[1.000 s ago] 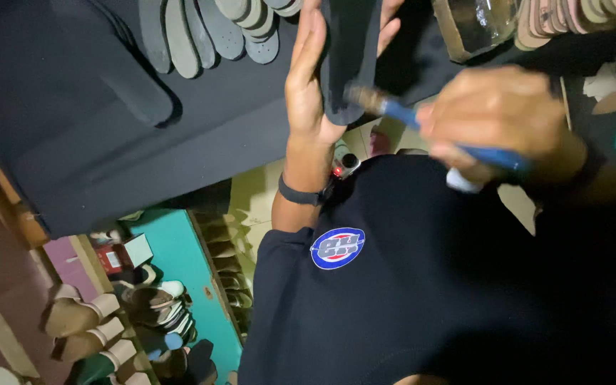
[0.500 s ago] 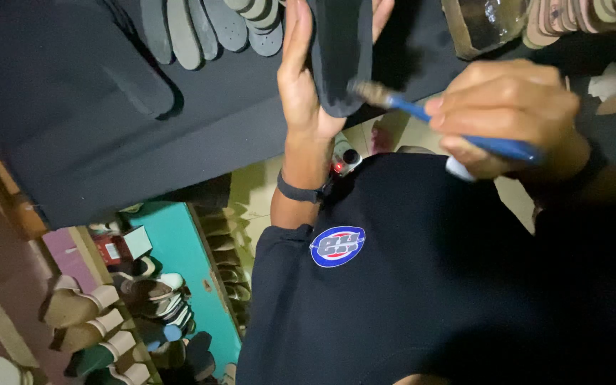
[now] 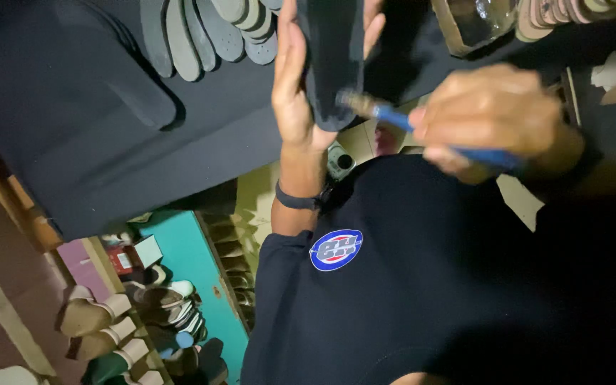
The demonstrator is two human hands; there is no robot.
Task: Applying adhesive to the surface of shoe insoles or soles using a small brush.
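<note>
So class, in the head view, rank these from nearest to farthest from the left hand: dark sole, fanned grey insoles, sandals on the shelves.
1. dark sole, in the left hand.
2. fanned grey insoles, top left.
3. sandals, bottom-left shelves.

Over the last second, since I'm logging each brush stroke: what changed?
The right hand slid the blue-handled brush left, so its tip now touches the dark sole near its lower end. The left hand still holds the sole upright.
</note>
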